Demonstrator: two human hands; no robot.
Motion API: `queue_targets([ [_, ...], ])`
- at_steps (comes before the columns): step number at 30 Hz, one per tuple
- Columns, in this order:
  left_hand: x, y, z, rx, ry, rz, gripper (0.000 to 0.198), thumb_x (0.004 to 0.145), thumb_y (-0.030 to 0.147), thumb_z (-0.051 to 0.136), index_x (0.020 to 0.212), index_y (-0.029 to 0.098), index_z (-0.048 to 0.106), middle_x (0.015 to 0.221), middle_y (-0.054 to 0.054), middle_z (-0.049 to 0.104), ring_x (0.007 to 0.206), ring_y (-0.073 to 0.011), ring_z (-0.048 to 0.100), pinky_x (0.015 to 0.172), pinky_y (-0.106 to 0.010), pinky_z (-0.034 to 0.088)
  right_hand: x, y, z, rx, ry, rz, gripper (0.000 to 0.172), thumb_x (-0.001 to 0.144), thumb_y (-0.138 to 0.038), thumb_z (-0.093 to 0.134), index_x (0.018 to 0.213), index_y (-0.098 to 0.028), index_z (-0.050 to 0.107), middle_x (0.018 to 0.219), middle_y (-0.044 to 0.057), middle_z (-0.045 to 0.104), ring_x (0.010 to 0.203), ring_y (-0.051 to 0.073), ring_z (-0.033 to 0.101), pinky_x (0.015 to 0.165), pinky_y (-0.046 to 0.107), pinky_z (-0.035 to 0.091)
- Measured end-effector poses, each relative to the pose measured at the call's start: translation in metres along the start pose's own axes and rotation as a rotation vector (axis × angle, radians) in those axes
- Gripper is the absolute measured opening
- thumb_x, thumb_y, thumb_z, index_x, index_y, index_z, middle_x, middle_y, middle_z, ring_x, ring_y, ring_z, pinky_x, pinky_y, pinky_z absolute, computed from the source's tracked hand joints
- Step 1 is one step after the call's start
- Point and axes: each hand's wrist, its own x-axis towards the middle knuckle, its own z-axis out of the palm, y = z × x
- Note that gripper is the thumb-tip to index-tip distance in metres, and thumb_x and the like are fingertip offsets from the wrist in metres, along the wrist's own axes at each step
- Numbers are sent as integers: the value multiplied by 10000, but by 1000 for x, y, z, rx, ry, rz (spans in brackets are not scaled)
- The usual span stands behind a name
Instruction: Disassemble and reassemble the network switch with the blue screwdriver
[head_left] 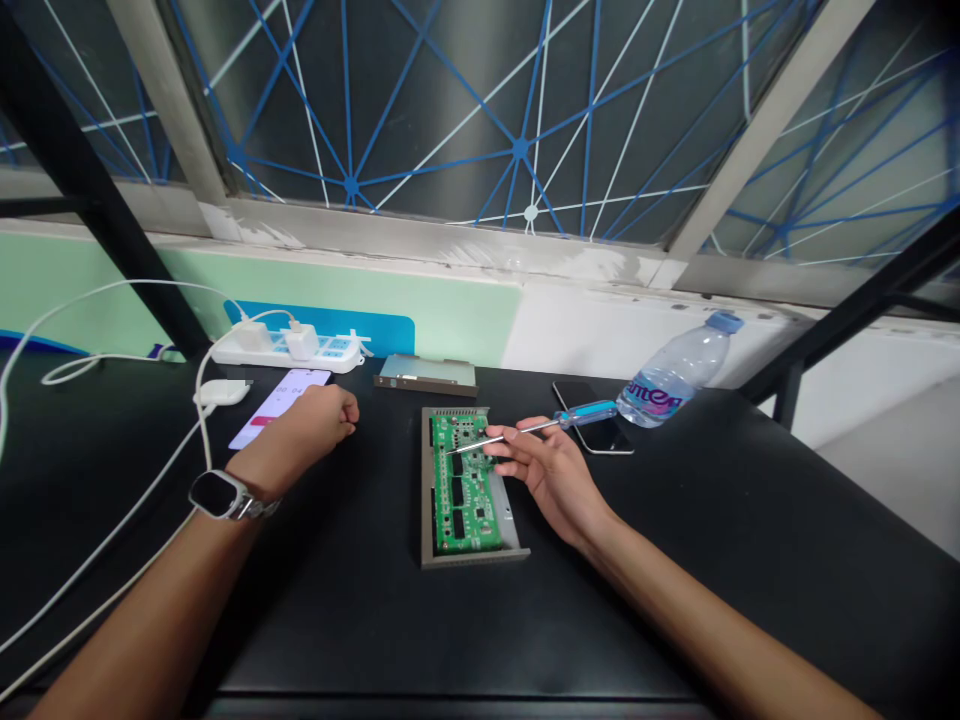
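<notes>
A green circuit board (pixel 469 500) lies in an open metal housing (pixel 428 520) on the black table. My right hand (pixel 559 475) is beside its right edge, holding a screwdriver (pixel 589 413) by the shaft between thumb and fingers. The blue handle points right, and the tip is over the upper left part of the board; whether it touches cannot be told. My left hand (pixel 311 425) is closed in a fist left of the housing, over the lower part of a lit phone (pixel 304 380). Whatever its fingers may hold is hidden.
A metal cover (pixel 427 375) lies behind the housing. A dark phone (pixel 600 432) and a tilted water bottle (pixel 679 370) are at right. A power strip (pixel 330 352) with plugs, a white earbud case (pixel 223 392) and white cables (pixel 150 500) are at left. Windows stand behind the table.
</notes>
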Motion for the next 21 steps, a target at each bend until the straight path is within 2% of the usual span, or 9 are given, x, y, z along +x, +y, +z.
queue_targets([
  [5, -2, 2, 6, 3, 10, 11, 218, 621, 134, 478, 685, 196, 677, 661, -41, 711, 607, -193, 640, 571, -273, 423, -1, 0, 0, -18, -10, -22, 332, 754, -189, 809, 888, -207, 506, 926, 100, 783, 762, 194, 757, 627, 271, 591],
  [11, 0, 2, 6, -45, -24, -9, 227, 630, 128, 479, 701, 189, 686, 707, -53, 734, 659, -203, 680, 590, -270, 457, -1, 0, 2, -49, -22, -47, 345, 753, -214, 816, 897, -212, 502, 914, 87, 783, 770, 206, 760, 636, 285, 596],
  [14, 1, 4, 2, -26, -65, -31, 238, 664, 130, 512, 803, 185, 697, 748, -49, 739, 716, -209, 696, 651, -275, 493, -2, -3, 2, -60, -22, -58, 357, 744, -231, 825, 891, -212, 501, 912, 84, 784, 770, 212, 763, 632, 286, 598],
  [16, -1, 11, -3, 52, -55, -13, 276, 691, 148, 561, 929, 173, 698, 864, -73, 746, 822, -237, 702, 726, -304, 511, -3, -6, 1, -70, -22, -71, 361, 743, -241, 827, 891, -211, 499, 914, 88, 786, 765, 213, 764, 629, 285, 600],
  [17, -4, 17, -5, 102, -40, 24, 309, 703, 167, 594, 997, 166, 690, 956, -94, 739, 894, -258, 695, 769, -326, 513, -2, -7, 1, -74, -24, -80, 362, 744, -244, 827, 890, -210, 497, 913, 91, 787, 759, 211, 765, 627, 283, 602],
  [19, -12, 34, -9, 163, -8, 189, 407, 721, 220, 661, 1126, 177, 655, 1165, -120, 685, 1053, -297, 648, 883, -378, 489, -1, -11, -1, -79, -24, -102, 362, 748, -247, 823, 891, -208, 493, 909, 97, 788, 750, 208, 765, 624, 279, 603],
  [21, -21, 55, -13, 185, -8, 342, 484, 725, 205, 691, 1202, 191, 606, 1259, -118, 631, 1141, -304, 593, 952, -400, 447, 0, -15, -3, -81, -14, -127, 366, 748, -245, 821, 893, -209, 487, 904, 98, 789, 744, 206, 765, 619, 276, 605],
])
